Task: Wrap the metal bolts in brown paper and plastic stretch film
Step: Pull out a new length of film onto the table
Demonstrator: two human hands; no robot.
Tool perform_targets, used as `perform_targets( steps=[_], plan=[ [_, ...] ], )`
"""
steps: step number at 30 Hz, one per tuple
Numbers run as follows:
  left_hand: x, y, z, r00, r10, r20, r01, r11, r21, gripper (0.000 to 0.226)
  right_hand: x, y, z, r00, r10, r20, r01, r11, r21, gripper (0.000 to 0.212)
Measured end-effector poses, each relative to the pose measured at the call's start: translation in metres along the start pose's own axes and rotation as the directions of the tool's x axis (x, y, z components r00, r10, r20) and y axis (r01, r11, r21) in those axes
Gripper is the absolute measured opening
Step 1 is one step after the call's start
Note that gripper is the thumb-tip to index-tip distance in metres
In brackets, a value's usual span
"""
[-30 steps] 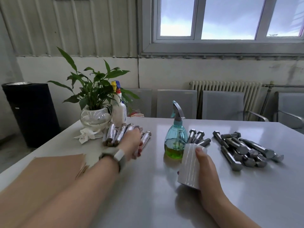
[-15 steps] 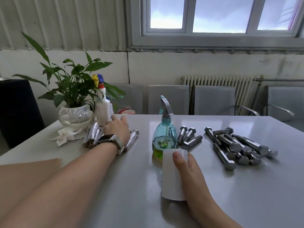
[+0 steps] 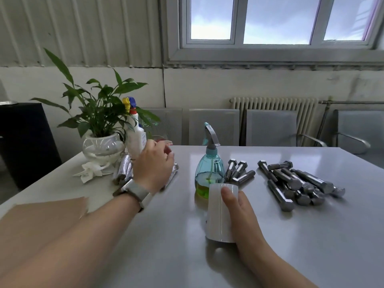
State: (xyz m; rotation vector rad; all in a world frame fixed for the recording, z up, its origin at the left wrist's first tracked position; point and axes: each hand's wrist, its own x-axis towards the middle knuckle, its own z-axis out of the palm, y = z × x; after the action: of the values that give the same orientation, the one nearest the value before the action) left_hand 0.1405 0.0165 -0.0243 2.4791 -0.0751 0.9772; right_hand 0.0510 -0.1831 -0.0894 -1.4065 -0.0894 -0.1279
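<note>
Some bolts are done. A few shiny wrapped bolts (image 3: 124, 170) lie at 10 o'clock on the tabletop (image 3: 176, 235), near the plant. The left hand (image 3: 153, 165) is over them with loosely curled fingers. I cannot tell if it holds one, because the hand hides them.

The right hand (image 3: 241, 208) curls around the roll of film (image 3: 219, 213), standing at 6 o'clock.

Many bare bolts (image 3: 295, 181) wait at 2 o'clock, and three more (image 3: 239, 170) sit beside the spray bottle (image 3: 208, 171). The brown paper (image 3: 41, 210) at 8 o'clock is cut off by the arm and the edge.
</note>
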Motion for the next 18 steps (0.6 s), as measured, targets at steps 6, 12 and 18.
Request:
perform_targets(
  steps=[6,12,18],
  plan=[
    [-0.091,0.042,-0.017,0.915,-0.041,0.4,0.283,0.774,-0.566,0.01,-0.003,-0.006,-0.001,0.999,-0.002,-0.051,0.004,0.999,0.046,0.052],
    [-0.126,0.061,-0.005,0.92,-0.013,0.393,0.286,0.706,-0.648,0.021,-0.003,-0.007,-0.001,0.992,-0.109,-0.07,0.109,0.994,-0.003,0.053],
    [-0.126,0.051,-0.006,0.957,0.075,0.281,0.081,0.859,-0.506,0.019,0.001,-0.002,-0.003,0.982,-0.174,-0.069,0.17,0.984,-0.056,0.046]
  ],
)
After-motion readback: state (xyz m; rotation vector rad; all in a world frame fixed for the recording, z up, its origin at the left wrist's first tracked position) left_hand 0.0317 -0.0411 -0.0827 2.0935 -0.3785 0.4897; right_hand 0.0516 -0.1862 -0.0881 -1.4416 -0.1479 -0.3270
